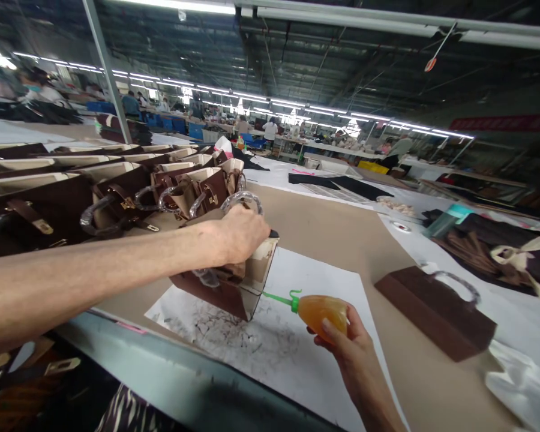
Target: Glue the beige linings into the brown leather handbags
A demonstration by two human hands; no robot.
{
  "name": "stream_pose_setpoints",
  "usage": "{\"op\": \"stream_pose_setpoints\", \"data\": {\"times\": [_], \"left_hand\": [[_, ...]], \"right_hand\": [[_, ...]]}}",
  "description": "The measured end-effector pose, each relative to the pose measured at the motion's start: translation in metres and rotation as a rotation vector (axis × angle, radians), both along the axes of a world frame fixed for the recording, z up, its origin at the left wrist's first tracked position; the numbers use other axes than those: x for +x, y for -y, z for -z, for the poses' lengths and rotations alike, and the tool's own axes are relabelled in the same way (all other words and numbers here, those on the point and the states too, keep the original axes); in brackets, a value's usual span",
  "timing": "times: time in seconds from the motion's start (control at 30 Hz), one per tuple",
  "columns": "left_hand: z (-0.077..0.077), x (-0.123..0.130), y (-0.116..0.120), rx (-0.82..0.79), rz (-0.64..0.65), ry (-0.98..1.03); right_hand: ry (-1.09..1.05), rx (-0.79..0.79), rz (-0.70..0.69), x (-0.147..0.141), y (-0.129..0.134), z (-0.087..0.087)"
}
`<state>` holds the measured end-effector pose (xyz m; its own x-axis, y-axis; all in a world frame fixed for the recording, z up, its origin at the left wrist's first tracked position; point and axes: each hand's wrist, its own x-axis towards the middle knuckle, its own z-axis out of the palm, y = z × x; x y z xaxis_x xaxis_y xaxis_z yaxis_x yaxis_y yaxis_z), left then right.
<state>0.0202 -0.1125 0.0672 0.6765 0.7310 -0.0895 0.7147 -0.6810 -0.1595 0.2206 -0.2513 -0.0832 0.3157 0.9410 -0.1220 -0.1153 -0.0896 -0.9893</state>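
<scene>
My right hand [348, 345] is wrapped round a squeeze bottle [321, 313] of amber liquid with a thin green nozzle. The nozzle's tip points left and reaches the open side edge of a brown handbag [216, 294]; whether it touches cannot be told. My left hand [243, 234] reaches across from the left, its fingers closed on the upper part of that handbag. A small dark tip shows by these fingers, its kind unclear. The handbag lies tilted, with its pale lining showing, on a stained white sheet [315, 360].
Rows of brown handbags [36, 198] with plastic-wrapped handles stand at the left. To the right are a dark brown block with a handle [436, 312], a teal-lidded bottle [447, 219] and dark material with a pale tie [522, 252]. People work at far tables.
</scene>
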Motion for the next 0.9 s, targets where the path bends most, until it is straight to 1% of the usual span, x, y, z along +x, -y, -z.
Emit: {"op": "stream_pose_setpoints", "data": {"times": [0.07, 0.13, 0.23, 0.33, 0.47, 0.63, 0.77, 0.9], "left_hand": [[0.012, -0.003, 0.011, 0.021, -0.033, -0.106], [0.018, -0.005, 0.020, -0.005, -0.026, -0.152], [0.018, -0.004, 0.028, -0.057, 0.040, -0.189], [0.017, -0.004, 0.030, -0.072, 0.102, -0.213], [0.023, -0.007, 0.029, -0.048, 0.142, -0.181], [0.035, -0.017, 0.028, -0.022, 0.126, -0.142], [0.045, -0.026, 0.029, 0.016, 0.140, -0.071], [0.047, -0.029, 0.035, -0.010, 0.110, -0.062]], "right_hand": [[0.039, 0.013, -0.004, 0.001, -0.004, 0.005], [0.080, 0.022, -0.014, 0.001, -0.008, 0.009], [0.141, 0.056, -0.043, -0.001, -0.012, 0.013], [0.175, 0.081, -0.051, -0.005, -0.017, 0.015], [0.198, 0.078, -0.036, -0.009, -0.022, 0.019], [0.203, 0.064, -0.044, -0.010, -0.027, 0.023], [0.202, 0.045, -0.058, -0.010, -0.027, 0.023], [0.181, 0.025, -0.084, -0.009, -0.024, 0.023]]}}
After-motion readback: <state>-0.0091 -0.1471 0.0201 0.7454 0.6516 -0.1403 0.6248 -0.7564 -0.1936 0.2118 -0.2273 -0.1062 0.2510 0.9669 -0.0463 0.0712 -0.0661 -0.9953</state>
